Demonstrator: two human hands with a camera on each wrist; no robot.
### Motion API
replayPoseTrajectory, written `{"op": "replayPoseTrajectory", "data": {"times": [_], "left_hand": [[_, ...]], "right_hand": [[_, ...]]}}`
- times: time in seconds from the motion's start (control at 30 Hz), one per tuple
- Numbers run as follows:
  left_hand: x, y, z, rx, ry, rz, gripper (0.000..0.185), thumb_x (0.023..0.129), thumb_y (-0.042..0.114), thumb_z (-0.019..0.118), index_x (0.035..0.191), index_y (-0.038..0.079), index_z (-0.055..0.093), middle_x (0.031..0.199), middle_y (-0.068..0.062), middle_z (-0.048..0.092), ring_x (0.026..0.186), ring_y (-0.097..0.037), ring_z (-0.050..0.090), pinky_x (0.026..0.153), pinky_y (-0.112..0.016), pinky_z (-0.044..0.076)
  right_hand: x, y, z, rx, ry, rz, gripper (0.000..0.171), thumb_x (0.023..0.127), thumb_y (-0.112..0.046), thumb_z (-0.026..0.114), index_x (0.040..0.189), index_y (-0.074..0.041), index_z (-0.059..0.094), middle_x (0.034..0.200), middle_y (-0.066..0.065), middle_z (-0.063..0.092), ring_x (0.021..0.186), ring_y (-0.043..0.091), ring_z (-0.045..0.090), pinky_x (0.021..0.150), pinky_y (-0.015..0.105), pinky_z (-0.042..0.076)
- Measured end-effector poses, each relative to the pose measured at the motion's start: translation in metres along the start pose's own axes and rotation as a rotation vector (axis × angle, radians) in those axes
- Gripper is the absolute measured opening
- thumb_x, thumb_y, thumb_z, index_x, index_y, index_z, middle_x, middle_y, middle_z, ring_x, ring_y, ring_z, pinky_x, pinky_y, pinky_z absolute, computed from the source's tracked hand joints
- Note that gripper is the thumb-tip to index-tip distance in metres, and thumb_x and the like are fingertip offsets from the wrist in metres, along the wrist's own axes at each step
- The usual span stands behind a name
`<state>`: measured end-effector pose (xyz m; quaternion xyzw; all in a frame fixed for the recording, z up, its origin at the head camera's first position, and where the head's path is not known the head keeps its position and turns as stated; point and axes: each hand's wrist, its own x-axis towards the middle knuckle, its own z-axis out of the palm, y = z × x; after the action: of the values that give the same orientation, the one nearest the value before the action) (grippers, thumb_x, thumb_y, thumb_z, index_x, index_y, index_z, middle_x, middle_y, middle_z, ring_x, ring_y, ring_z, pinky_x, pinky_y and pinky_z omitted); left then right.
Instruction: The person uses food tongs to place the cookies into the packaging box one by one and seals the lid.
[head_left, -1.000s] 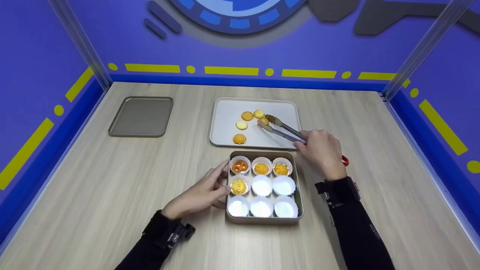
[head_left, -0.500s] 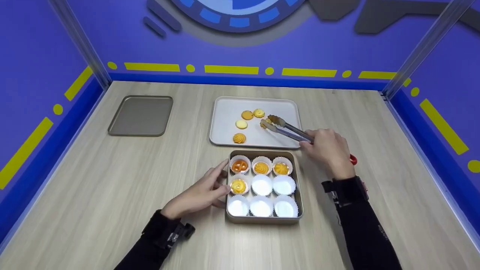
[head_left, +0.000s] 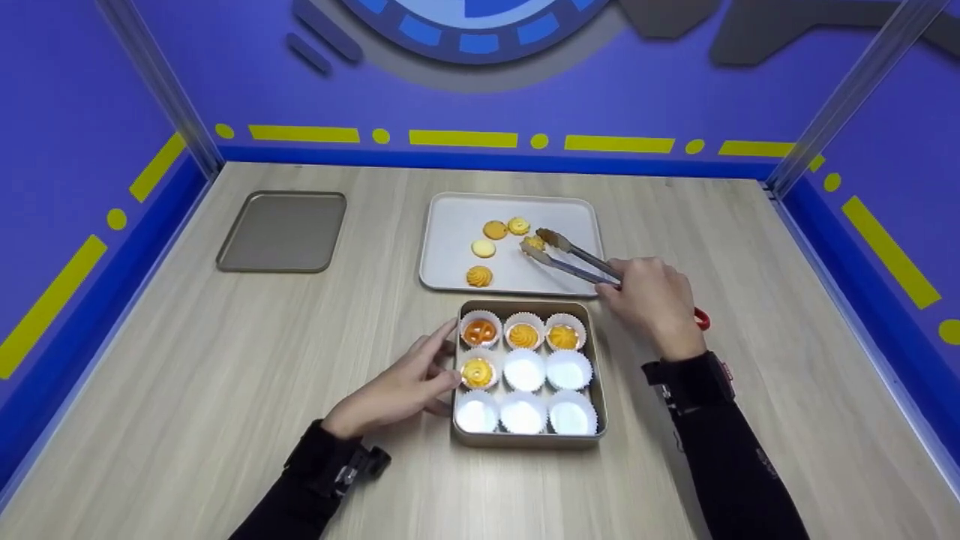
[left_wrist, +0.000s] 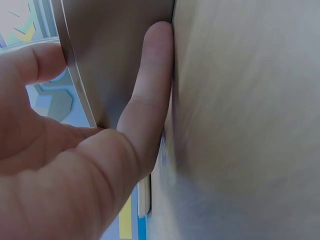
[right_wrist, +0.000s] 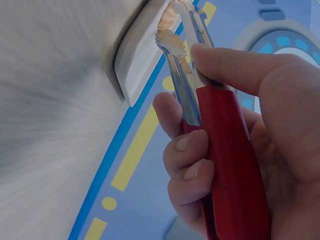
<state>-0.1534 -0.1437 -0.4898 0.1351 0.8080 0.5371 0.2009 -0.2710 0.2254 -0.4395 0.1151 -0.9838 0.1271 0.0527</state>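
Note:
My right hand (head_left: 651, 304) grips a pair of metal tongs (head_left: 577, 261) with red handles (right_wrist: 232, 160). The tong tips stand apart around a small golden cookie (head_left: 535, 242) on the white tray (head_left: 442, 255). Whether both tips touch it, I cannot tell. My left hand (head_left: 397, 386) rests against the left wall of a square metal tin (head_left: 525, 441), a fingertip at its rim and another low on its side (left_wrist: 127, 50). White paper cups fill the tin; the back row and the left middle cup (head_left: 478, 371) hold cookies, while the other cups (head_left: 524, 370) show bare white insides.
Several more cookies lie on the tray, among them a swirled one (head_left: 479, 276) near its front edge and a pale round one (head_left: 484, 248). A flat brown-grey metal lid or tray (head_left: 283, 231) lies at the back left. Blue walls (head_left: 480, 112) enclose the table.
The tongs and my right hand have shifted a little to the right, and the cookie between the tips has slid slightly right, away from its neighbour. My left hand and the tin stay put.

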Motion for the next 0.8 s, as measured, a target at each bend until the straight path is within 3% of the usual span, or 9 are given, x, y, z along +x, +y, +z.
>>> {"op": "replayPoseTrajectory", "data": {"times": [0.17,0.3,0.4,0.6,0.8], "left_hand": [[0.0,0.0,0.0,-0.007,0.001,-0.002,0.088,0.105,0.025,0.063,0.173,0.018,0.007,0.152,-0.018,0.04,0.112,-0.026,0.059,0.088,-0.036,0.064],[0.0,0.0,0.001,-0.046,-0.01,0.001,0.087,0.105,0.023,0.062,0.173,0.02,0.007,0.152,-0.018,0.039,0.114,-0.027,0.057,0.085,-0.037,0.066],[-0.002,0.0,0.001,-0.065,-0.015,-0.002,0.087,0.105,0.022,0.062,0.173,0.022,0.008,0.153,-0.017,0.038,0.116,-0.027,0.056,0.084,-0.038,0.067],[-0.001,0.001,0.001,-0.073,-0.015,-0.003,0.087,0.105,0.023,0.063,0.173,0.02,0.008,0.153,-0.018,0.038,0.115,-0.028,0.056,0.084,-0.039,0.067],[-0.001,0.001,0.0,0.006,0.002,0.005,0.086,0.105,0.024,0.063,0.173,0.018,0.009,0.151,-0.017,0.041,0.113,-0.026,0.057,0.089,-0.038,0.063]], "right_hand": [[0.0,-0.001,0.001,-0.022,0.011,-0.013,0.028,0.098,-0.034,0.074,0.12,-0.017,0.079,0.103,0.023,0.075,0.082,0.043,0.068,0.062,0.058,0.054],[0.001,0.002,0.003,-0.035,0.023,-0.021,0.017,0.098,-0.034,0.074,0.1,-0.017,0.074,0.089,0.018,0.069,0.073,0.04,0.063,0.057,0.055,0.051],[0.002,0.003,0.003,-0.038,0.018,-0.024,0.018,0.098,-0.034,0.073,0.093,-0.017,0.071,0.083,0.014,0.066,0.068,0.036,0.058,0.054,0.049,0.047],[0.002,0.005,0.001,-0.041,0.034,-0.025,0.016,0.098,-0.034,0.072,0.091,-0.019,0.071,0.081,0.012,0.064,0.068,0.034,0.057,0.052,0.046,0.044],[0.002,0.009,-0.002,-0.03,0.039,-0.03,0.012,0.098,-0.034,0.073,0.098,-0.022,0.077,0.078,0.01,0.062,0.068,0.032,0.056,0.052,0.041,0.039]]}}
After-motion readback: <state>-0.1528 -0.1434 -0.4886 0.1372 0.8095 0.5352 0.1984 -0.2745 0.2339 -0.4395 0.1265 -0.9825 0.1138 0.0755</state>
